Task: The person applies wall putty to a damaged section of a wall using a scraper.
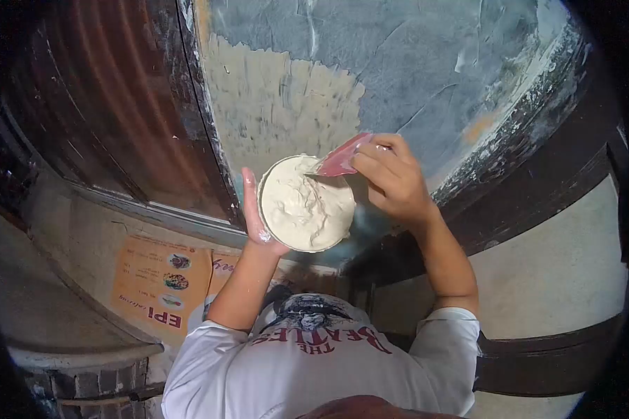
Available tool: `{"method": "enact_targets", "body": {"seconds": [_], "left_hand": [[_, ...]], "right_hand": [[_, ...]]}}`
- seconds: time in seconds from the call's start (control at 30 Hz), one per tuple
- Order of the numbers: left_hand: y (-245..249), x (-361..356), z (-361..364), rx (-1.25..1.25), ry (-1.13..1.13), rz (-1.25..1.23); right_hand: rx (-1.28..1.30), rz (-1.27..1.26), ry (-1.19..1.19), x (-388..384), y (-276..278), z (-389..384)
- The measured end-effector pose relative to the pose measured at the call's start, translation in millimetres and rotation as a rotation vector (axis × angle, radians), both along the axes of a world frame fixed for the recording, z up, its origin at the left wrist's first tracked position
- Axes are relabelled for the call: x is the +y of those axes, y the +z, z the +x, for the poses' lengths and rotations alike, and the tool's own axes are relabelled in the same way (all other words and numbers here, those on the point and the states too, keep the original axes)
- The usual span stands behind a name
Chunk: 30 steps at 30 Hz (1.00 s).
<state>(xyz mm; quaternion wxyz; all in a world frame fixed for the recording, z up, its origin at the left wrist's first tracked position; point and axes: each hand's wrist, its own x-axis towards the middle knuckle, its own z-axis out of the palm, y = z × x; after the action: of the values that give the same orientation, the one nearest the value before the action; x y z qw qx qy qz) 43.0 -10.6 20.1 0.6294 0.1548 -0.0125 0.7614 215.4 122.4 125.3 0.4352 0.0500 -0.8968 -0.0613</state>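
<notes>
My left hand (254, 222) is wrapped round the left side and underside of a round tub (261, 207), with the thumb up along its outside. Thick cream-coloured putty (297, 213) fills the tub nearly to the rim, its surface stirred into ridges. My right hand (396, 180) grips a pink-red putty spreader (341, 159) whose edge dips into the putty at the tub's upper right. White smears mark the fingers of both hands. Most of my left fingers are hidden beneath the tub.
Ahead stands a blue-grey wall panel (405, 63) with a patch of cream putty (279, 105) at its left. Brown corrugated sheeting (119, 91) is on the left. A dark, paint-spattered frame (531, 133) edges the right. An orange printed banner (157, 279) lies lower left.
</notes>
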Motion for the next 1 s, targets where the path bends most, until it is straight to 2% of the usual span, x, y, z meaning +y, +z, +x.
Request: {"method": "enact_targets", "body": {"seconds": [0.23, 0.3, 0.37, 0.4, 0.47, 1.0], "left_hand": [[-9.1, 1.8, -4.1, -0.025, -0.055, 0.087], [-4.7, 0.7, -3.4, 0.004, 0.016, -0.023], [-5.2, 2.7, -6.1, 0.037, 0.056, -0.082], [-9.0, 3.3, -9.5, 0.026, 0.040, -0.035], [-12.3, 3.8, -13.3, 0.043, 0.042, -0.001], [-11.4, 6.8, -33.1, 0.091, 0.155, -0.078]], "right_hand": [[0.030, -0.019, -0.062, 12.3, -3.0, 8.0], [0.089, 0.020, -0.110, 19.3, 3.8, 11.4], [0.201, -0.033, -0.315, 29.7, 8.5, 16.7], [0.202, -0.033, -0.314, 35.5, 10.4, 17.8], [0.290, -0.101, -0.461, 48.3, 13.2, 18.4], [0.353, -0.113, -0.557, 83.0, 17.8, -1.8]]}}
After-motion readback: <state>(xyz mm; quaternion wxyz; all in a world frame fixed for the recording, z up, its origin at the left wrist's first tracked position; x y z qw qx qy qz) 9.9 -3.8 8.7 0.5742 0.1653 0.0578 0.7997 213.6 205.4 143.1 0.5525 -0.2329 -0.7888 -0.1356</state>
